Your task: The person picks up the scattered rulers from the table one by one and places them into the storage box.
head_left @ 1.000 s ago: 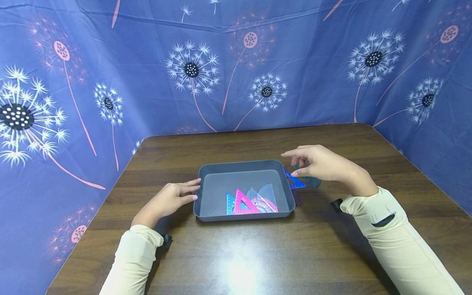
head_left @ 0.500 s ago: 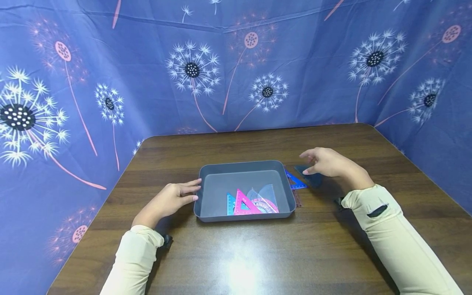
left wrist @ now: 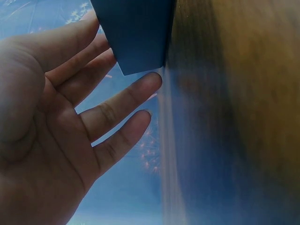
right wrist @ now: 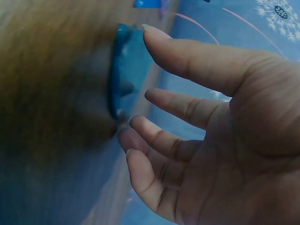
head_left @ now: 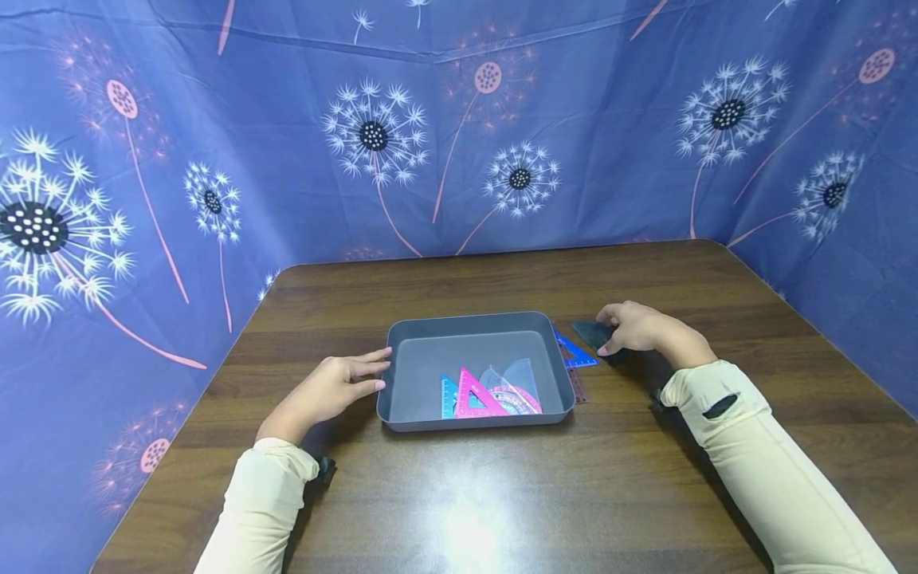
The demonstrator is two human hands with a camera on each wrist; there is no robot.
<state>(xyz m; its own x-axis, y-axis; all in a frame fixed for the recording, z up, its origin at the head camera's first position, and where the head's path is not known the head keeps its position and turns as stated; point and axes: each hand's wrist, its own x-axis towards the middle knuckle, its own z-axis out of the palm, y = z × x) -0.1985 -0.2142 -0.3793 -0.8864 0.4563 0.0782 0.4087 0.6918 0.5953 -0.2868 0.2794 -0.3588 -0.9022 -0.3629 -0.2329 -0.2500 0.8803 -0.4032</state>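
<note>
My left hand [head_left: 331, 388] touches the left wall of a grey rectangular tray [head_left: 423, 355] with its fingers extended. Inside lie a pink set square [head_left: 462, 387], a light blue set square [head_left: 448, 396], a pink protractor [head_left: 529, 400] and clear pieces [head_left: 522, 373]. Over on the right, my right hand [head_left: 641, 328] is low above a dark teal, see-through piece [head_left: 590, 331] with a curved edge. In the right wrist view, thumb and fingers are spread about this teal piece [right wrist: 133, 63]; no firm hold shows.
Against the tray's right wall lie a blue set square [head_left: 584, 363] and a dark reddish see-through strip [head_left: 579, 387], both partly hidden by the tray. The wooden table [head_left: 358, 494] ends at a blue dandelion-print cloth [head_left: 610, 119] behind and at the sides.
My right hand has moved right, away from the tray, and down to the dark teal piece. The left hand and the tray have stayed put.
</note>
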